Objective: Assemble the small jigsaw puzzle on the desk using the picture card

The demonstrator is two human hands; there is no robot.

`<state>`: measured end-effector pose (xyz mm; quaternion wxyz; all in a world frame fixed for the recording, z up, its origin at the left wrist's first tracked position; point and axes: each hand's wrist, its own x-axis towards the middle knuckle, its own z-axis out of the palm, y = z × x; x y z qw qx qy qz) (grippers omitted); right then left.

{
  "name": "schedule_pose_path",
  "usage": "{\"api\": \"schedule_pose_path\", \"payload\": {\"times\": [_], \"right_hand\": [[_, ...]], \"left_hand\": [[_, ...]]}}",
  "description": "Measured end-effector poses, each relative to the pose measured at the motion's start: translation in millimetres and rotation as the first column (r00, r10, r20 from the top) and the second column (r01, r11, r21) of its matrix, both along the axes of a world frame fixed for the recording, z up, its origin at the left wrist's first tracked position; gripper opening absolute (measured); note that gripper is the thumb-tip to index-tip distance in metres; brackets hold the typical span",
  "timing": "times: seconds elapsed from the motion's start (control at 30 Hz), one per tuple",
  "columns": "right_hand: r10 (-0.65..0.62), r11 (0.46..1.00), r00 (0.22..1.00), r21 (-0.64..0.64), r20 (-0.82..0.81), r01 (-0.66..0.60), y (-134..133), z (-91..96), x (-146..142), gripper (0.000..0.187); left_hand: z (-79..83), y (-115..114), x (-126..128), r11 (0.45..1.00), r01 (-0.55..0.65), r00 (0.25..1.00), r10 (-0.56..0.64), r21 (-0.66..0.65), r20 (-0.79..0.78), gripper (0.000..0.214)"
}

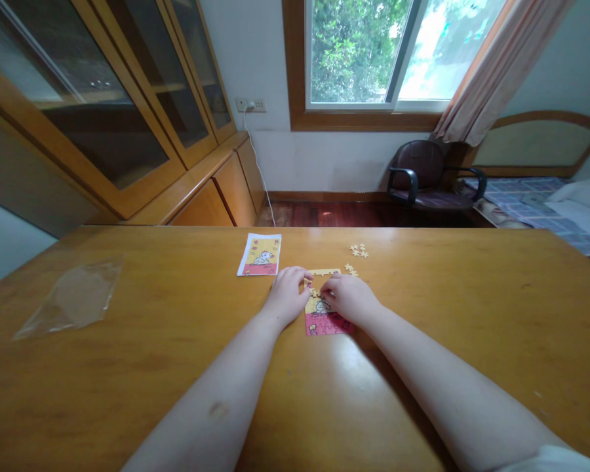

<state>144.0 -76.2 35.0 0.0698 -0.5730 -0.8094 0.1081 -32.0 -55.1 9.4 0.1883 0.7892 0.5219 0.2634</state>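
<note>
A partly assembled jigsaw puzzle [318, 324] lies flat on the table, its lower part pink with a white cartoon figure above and a yellow strip along the top. The middle of its yellow area shows a gap. My left hand [290, 292] rests at the puzzle's left edge, thumb and fingers apart. Over the puzzle's right side is my right hand [350, 298], its fingertips drawn together near the gap; whatever is between them is hidden. Just beyond my right hand lie a few loose puzzle pieces [351, 269], with several more pieces [358, 250] farther back.
A printed reference picture [259, 255] with the same cartoon lies beyond my left hand. On the left of the wooden table [177, 367] is a clear plastic bag [76, 295]. Past the far edge stand a glass-fronted cabinet [196, 154], an armchair [420, 167] and a bed [521, 200].
</note>
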Motion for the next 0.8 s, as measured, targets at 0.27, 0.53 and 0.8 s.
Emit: {"api": "schedule_pose_path", "payload": {"times": [0.27, 0.53, 0.8], "right_hand": [[-0.003, 1.0, 1.0, 0.001, 0.011, 0.003, -1.1, 3.1, -0.1, 0.024], [0.013, 1.0, 1.0, -0.012, 0.022, -0.012, -0.5, 2.8, 0.3, 0.024], [0.037, 0.999, 0.999, -0.01, 0.021, -0.037, -1.8, 6.2, 2.0, 0.024]], "left_hand": [[0.5, -2.6, 0.8, 1.0, -0.002, 0.996, 0.0, -0.016, -0.085, 0.034], [-4.4, -1.0, 0.3, 1.0, 0.003, 0.994, -0.004, -0.01, -0.11, 0.035], [-5.8, -0.4, -0.5, 1.0, 0.011, 0.994, -0.012, -0.012, -0.11, 0.035]]}}
